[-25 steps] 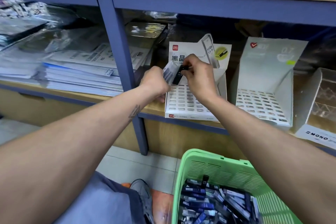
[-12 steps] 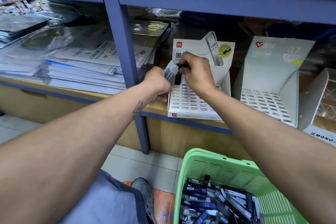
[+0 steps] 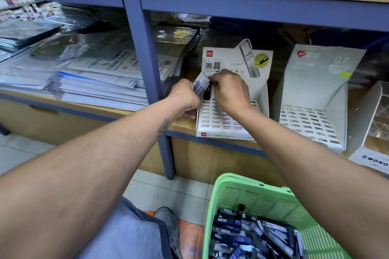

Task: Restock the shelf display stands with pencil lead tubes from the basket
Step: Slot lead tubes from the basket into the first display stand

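One black tube (image 3: 207, 93) pinched in your right hand (image 3: 229, 92) goes into the stand (image 3: 223, 120); left hand (image 3: 186, 99) at nine o'clock grips spare tubes (image 3: 200, 83); seat it straight.

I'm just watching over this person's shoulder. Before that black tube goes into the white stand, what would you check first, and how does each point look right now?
1. Right hand has a firm pinch on the black tube: ok.
2. Tube is upright, lower end pointing down at the slots: ok.
3. Tube matches the 0.5 stand; both read HB 0.5: ok.
4. Slot under the tube is free: cannot tell, the hands cover it.
5. Left hand holds the spare tubes securely beside the stand: ok.
6. More stock waits in the green basket: ok.
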Motion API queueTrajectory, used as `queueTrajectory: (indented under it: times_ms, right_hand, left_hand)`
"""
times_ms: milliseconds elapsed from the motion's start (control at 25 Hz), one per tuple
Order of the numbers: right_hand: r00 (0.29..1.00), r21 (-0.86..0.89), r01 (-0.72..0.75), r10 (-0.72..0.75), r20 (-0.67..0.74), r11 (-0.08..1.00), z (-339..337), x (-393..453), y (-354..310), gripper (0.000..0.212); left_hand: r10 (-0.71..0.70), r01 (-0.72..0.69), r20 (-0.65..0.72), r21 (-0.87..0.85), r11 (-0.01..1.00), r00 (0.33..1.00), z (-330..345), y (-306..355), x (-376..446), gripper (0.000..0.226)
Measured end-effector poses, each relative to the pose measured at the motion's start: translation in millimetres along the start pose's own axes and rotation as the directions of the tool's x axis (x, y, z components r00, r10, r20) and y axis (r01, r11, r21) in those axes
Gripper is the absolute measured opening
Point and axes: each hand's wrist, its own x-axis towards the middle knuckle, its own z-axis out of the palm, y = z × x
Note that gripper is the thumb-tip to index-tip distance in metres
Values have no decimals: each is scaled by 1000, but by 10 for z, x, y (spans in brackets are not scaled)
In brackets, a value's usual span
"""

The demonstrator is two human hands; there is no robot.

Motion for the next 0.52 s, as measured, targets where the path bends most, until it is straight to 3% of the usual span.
queueTrajectory:
  times_ms: [80, 160, 240, 280, 360, 520]
  right_hand:
    - [1000, 60, -12, 11, 10, 998, -68, -62, 1, 35]
    - [997, 346, -77, 78, 12, 935, -150, -129, 9, 34]
    - [969, 729, -243, 194, 154, 640, -251, -219, -12, 36]
    - [953, 821, -297, 200, 227, 487, -300, -271, -20, 37]
    - [944, 872, -320, 199, 262, 371, -362, -339, 4, 32]
    - [927, 871, -343, 278, 253, 351, -439, -396, 124, 21]
  left_hand:
    - [46, -46, 8, 58, 997, 999, -42, 17, -25, 25]
    - [102, -103, 32, 65, 993, 994, -120, 55, -79, 22]
    - [104, -92, 171, -74, 993, 980, -183, 93, -187, 23]
    - [91, -49, 270, -158, 986, 959, -194, 116, -260, 23]
    - [74, 38, 416, -255, 966, 907, -169, 150, -372, 20]
    - [79, 144, 492, -398, 906, 867, -129, 189, -416, 26]
